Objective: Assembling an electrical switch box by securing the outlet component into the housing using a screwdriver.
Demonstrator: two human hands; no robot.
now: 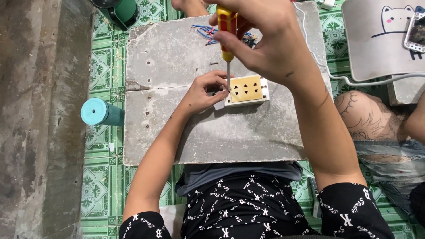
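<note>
A: Report from the left.

B: I see a bare concrete strip along the left edge, then green patterned floor tiles. A teal cylinder [101, 112] lies on the tiles just beside the left edge of the grey slab [177, 57]. A dark green object [118, 9] is cut off by the top edge; I cannot tell what it is.

A: Left hand?

B: My left hand [204, 93] rests on the slab with its fingertips pinched together at the left end of the socket [246, 90]. Whatever they pinch is too small to make out; I cannot tell if they hold anything.

A: Location of the socket?

B: Near the slab's centre, flat, cream face up in a white frame.

A: Right hand?

B: My right hand [265, 40] is clamped around the yellow-and-red handle of the screwdriver [227, 48]. The shaft stands nearly upright, its tip at the socket's left end, touching my left fingertips. The hand covers most of the handle and part of the blue and red wires [204, 32] behind it.

A: Edges and free room?

B: The slab is bare below the socket down to its near edge at my lap. Right of it, a white cable [327, 73] runs off the slab. Another person's knee [367, 116] sits near the right corner. A grey pad [376, 48] is cut off at the top right.
</note>
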